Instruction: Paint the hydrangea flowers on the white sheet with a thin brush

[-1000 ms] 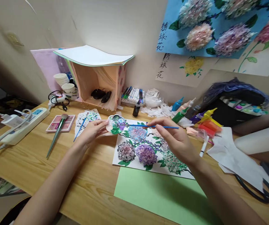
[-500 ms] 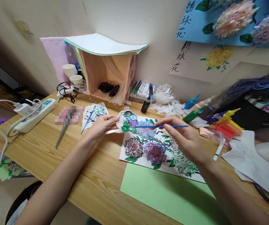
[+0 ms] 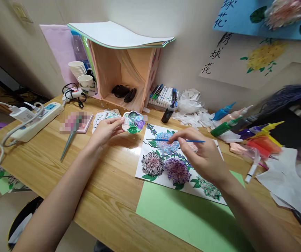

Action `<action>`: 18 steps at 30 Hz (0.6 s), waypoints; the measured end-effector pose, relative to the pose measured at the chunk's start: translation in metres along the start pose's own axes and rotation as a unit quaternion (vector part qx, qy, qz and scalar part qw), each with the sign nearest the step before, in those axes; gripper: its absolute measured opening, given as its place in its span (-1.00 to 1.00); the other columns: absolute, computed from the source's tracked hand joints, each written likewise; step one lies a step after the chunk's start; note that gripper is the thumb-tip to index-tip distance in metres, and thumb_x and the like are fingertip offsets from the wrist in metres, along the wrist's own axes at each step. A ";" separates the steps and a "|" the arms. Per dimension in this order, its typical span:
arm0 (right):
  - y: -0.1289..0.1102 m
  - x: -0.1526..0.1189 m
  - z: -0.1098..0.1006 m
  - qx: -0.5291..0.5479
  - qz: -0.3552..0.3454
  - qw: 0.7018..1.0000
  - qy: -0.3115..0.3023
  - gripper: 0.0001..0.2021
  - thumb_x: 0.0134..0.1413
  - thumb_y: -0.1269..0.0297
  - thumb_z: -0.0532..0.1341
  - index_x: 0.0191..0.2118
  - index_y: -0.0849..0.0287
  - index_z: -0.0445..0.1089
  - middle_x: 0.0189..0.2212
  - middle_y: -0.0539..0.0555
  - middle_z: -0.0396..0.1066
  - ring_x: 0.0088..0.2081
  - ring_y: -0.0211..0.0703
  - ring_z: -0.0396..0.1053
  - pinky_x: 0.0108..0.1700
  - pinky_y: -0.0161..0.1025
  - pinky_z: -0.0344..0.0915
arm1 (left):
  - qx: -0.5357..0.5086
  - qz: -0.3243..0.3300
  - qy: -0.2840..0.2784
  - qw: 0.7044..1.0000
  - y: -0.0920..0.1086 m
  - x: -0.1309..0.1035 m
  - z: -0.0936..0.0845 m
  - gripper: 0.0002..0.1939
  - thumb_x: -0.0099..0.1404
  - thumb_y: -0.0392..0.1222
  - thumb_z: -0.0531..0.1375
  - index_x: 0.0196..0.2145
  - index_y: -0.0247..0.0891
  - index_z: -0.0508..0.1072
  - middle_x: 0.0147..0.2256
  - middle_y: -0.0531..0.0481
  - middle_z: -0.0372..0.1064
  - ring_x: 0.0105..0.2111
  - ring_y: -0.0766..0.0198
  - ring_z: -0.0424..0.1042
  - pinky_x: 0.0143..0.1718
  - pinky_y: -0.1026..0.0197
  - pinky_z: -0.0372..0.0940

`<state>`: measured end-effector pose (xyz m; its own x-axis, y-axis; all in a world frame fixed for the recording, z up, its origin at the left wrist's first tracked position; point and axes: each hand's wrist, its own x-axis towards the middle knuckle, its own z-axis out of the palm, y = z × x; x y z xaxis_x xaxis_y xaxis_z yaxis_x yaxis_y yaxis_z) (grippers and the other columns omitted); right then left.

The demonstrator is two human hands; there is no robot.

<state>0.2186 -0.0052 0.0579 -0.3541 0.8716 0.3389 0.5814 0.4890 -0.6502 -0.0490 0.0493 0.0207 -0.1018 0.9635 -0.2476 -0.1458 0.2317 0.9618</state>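
Observation:
My left hand (image 3: pixel 108 129) pinches the edge of a small flower-shaped paint palette (image 3: pixel 133 122) with green and purple paint in its wells, held above the table. Closed round a thin blue paintbrush (image 3: pixel 193 141), my right hand (image 3: pixel 193 147) is over the white flower picture (image 3: pixel 139 170). The brush lies nearly level, its tip pointing left near a green leaf beside the blue flower (image 3: pixel 163 146). Raised black-and-pink (image 3: pixel 152 163) and purple (image 3: pixel 178 170) flowers show below it. My right hand and forearm hide the picture's right part. Under the picture lies a green sheet (image 3: pixel 163 206).
Paint bottles (image 3: pixel 223 127) and white paper scraps (image 3: pixel 194 119) lie at the right and back. A black bottle (image 3: pixel 167 113) stands near the markers (image 3: pixel 163 96). At left are a power strip (image 3: pixel 38 122) and grey-green scissors-like tool (image 3: pixel 69 143). A box (image 3: pixel 150 77) stands behind.
My left hand has drawn the palette left, off the picture. The brush has left the palette, and its tip is now over the picture's upper left. The camera view has shifted slightly.

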 end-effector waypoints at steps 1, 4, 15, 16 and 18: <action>0.001 0.000 0.005 -0.009 -0.003 1.000 -0.014 -0.82 0.19 0.27 0.04 -0.29 0.07 0.39 -0.31 0.05 0.41 -0.23 -0.11 0.34 -0.18 -0.12 0.23 | -0.001 0.002 0.000 1.000 0.000 0.000 0.000 -0.64 -0.12 -0.07 0.43 -0.35 -0.31 0.57 -0.36 -0.05 0.53 -0.35 0.31 0.49 -0.25 0.30 0.39; 0.005 0.001 0.016 -0.016 -0.005 0.999 -0.039 -0.83 0.19 0.30 0.03 -0.27 0.07 0.38 -0.30 0.04 0.41 -0.21 -0.11 0.34 -0.18 -0.14 0.23 | -0.007 0.005 -0.011 1.000 -0.001 0.000 0.001 -0.65 -0.10 -0.08 0.42 -0.35 -0.31 0.57 -0.34 -0.07 0.53 -0.34 0.31 0.48 -0.26 0.32 0.38; 0.010 0.003 0.021 -0.037 0.010 0.998 -0.057 -0.83 0.20 0.29 0.05 -0.26 0.05 0.39 -0.29 0.04 0.44 -0.23 -0.12 0.36 -0.28 -0.20 0.21 | -0.004 -0.006 -0.020 1.000 -0.001 -0.004 0.003 -0.76 -0.03 -0.10 0.39 -0.37 -0.25 0.59 -0.31 -0.08 0.54 -0.31 0.29 0.47 -0.24 0.28 0.37; 0.010 0.003 0.021 -0.037 0.011 0.998 -0.057 -0.83 0.20 0.29 0.05 -0.26 0.06 0.39 -0.30 0.04 0.44 -0.23 -0.12 0.36 -0.29 -0.20 0.20 | -0.003 -0.005 -0.023 1.000 -0.001 -0.004 0.003 -0.74 -0.03 -0.09 0.39 -0.36 -0.25 0.59 -0.30 -0.09 0.54 -0.31 0.29 0.47 -0.23 0.28 0.37; 0.010 0.003 0.022 -0.038 0.012 0.997 -0.059 -0.82 0.20 0.30 0.04 -0.27 0.06 0.39 -0.30 0.04 0.44 -0.24 -0.12 0.35 -0.29 -0.21 0.20 | -0.003 -0.004 -0.029 1.000 -0.002 -0.003 0.003 -0.73 -0.02 -0.08 0.39 -0.35 -0.26 0.59 -0.30 -0.09 0.54 -0.31 0.30 0.47 -0.24 0.29 0.37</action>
<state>0.2079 0.0016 0.0373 -0.4205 0.8756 0.2378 0.6426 0.4725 -0.6032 -0.0452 0.0463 0.0204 -0.0441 0.9678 -0.2478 -0.1519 0.2386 0.9592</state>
